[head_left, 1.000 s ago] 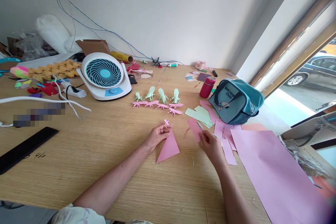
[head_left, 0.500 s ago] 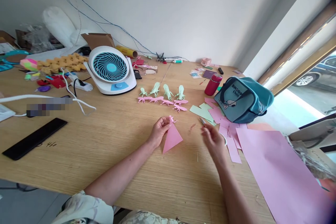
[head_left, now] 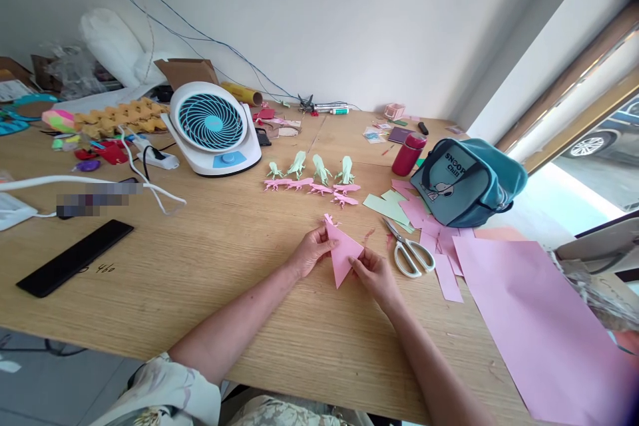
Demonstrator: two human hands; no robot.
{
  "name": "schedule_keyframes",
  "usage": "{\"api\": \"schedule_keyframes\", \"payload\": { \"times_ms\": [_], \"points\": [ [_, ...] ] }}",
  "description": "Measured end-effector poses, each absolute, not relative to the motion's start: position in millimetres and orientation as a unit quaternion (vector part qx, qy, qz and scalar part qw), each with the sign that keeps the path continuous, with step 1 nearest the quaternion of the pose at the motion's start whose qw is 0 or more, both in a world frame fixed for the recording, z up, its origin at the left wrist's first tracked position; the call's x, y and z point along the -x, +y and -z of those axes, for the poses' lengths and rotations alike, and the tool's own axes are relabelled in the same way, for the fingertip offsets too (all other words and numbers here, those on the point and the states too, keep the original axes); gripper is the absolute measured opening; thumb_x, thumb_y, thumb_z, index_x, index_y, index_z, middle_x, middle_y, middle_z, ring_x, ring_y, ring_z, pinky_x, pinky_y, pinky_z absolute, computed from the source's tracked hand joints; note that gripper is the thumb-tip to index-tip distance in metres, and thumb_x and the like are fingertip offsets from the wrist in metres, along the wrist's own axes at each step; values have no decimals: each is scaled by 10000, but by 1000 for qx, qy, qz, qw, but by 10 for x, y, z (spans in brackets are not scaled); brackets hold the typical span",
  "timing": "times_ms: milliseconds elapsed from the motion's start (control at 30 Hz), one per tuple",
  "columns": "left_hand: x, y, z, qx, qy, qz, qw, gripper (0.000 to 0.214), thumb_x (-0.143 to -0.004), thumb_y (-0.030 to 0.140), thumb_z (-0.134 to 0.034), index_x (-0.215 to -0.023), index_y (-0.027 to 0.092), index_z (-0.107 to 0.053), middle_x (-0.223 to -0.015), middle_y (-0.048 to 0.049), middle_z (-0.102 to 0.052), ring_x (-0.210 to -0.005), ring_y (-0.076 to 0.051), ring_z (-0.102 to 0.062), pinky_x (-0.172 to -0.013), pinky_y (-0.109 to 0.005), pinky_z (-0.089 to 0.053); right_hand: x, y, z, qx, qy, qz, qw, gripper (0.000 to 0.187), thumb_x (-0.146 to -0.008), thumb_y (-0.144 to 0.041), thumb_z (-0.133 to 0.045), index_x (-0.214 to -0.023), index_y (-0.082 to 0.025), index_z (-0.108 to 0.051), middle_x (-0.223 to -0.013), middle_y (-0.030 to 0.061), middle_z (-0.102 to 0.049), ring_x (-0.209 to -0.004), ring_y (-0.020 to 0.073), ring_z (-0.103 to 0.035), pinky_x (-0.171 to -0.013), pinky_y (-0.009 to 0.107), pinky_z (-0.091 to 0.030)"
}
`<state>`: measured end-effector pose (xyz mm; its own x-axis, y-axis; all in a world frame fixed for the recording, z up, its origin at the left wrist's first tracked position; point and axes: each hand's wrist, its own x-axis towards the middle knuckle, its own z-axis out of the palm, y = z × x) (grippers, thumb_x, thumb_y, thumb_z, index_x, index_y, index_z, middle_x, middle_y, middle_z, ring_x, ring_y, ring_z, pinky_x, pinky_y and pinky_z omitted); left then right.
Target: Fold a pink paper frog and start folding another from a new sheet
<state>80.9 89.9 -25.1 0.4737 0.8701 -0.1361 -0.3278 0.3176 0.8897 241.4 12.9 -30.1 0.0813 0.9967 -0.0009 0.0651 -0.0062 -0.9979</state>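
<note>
Between my hands is a folded pink paper triangle (head_left: 341, 254), its narrow top cut into small leg-like strips. My left hand (head_left: 313, 251) pinches its left edge near the middle, thumb on the front. On the lower right edge, my right hand (head_left: 375, 273) grips it between thumb and fingers. White-handled scissors (head_left: 410, 249) lie on the table just right of my right hand, blades pointing away. Beyond the triangle stand several folded pink paper insects (head_left: 319, 189) in a row, with several pale green ones (head_left: 320, 170) behind them.
Pink and green paper pieces (head_left: 387, 208) lie by a teal bag (head_left: 464, 183) and a red flask (head_left: 409, 153). A large pink sheet (head_left: 539, 319) covers the table's right side. At left are a white fan (head_left: 212, 126), cables and a black flat bar (head_left: 74, 257).
My right hand has let go of the scissors, now on the table, and moved left to take hold of the pink paper triangle. The triangle has shifted slightly right and turned.
</note>
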Motion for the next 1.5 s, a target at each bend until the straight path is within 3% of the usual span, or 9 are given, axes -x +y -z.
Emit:
{"api": "schedule_keyframes", "payload": {
  "times_ms": [200, 400, 700, 900, 1067, 1233, 1500],
  "points": [
    [-796, 887, 271, -465, 323, -378, 732, 432, -572, 361, -890, -844, 108, -670, -795, -36, -688, -715, -136, -590, -689, -249, -454, -2410, 123, 269, 527, -485, -448, 535, 446, -749, -615, -689, -694, -188, -572, -577, -23, -529, -523, 118, -444, -491, 249, -358],
    [-809, 842, 217, -505, 312, -386, 706, 439, -589, 407, -870, -862, 120, -682, -781, -25, -684, -753, -147, -591, -726, -255, -464, -2404, 108, 329, 505, -490, -430, 567, 345, -777, -535, -703, -761, -200, -618, -676, -3, -579, -592, 140, -487, -559, 270, -408],
    [-831, 755, 142, -583, 305, -395, 641, 289, -621, 348, -844, -691, 127, -671, -691, -7, -593, -677, -129, -522, -640, -238, -418, -2375, 19, 198, 495, -479, -376, 620, 188, -822, -417, -703, -833, -229, -692, -811, 25, -596, -757, 174, -542, -699, 310, -461],
    [-824, 735, 144, -602, 308, -388, 626, 286, -652, 353, -810, -736, 125, -660, -712, -18, -614, -683, -139, -537, -635, -238, -423, -2406, 5, 114, 500, -462, -380, 626, 239, -786, -449, -721, -812, -217, -671, -789, 26, -623, -737, 171, -559, -679, 309, -473],
    [-821, 741, 147, -608, 315, -404, 607, 261, -710, 368, -747, -782, 139, -644, -719, 6, -597, -686, -123, -503, -657, -229, -406, -2414, 31, 99, 512, -472, -411, 588, 331, -708, -504, -768, -746, -193, -658, -634, -3, -585, -561, 123, -470, -516, 258, -383],
    [-821, 752, 113, -614, 323, -395, 602, 278, -691, 378, -754, -765, 126, -662, -704, 5, -590, -668, -119, -490, -628, -225, -382, -2417, 43, 110, 525, -471, -422, 569, 414, -651, -565, -788, -690, -186, -625, -573, -21, -543, -520, 111, -441, -480, 241, -335],
    [-848, 776, 156, -564, 361, -411, 618, 349, -668, 426, -773, -715, 113, -626, -664, -2, -598, -612, -107, -483, -592, -225, -364, -2511, 49, 101, 547, -429, -435, 572, 433, -740, -586, -713, -636, -186, -585, -611, -11, -546, -557, 117, -469, -555, 255, -389]
  ]
}}
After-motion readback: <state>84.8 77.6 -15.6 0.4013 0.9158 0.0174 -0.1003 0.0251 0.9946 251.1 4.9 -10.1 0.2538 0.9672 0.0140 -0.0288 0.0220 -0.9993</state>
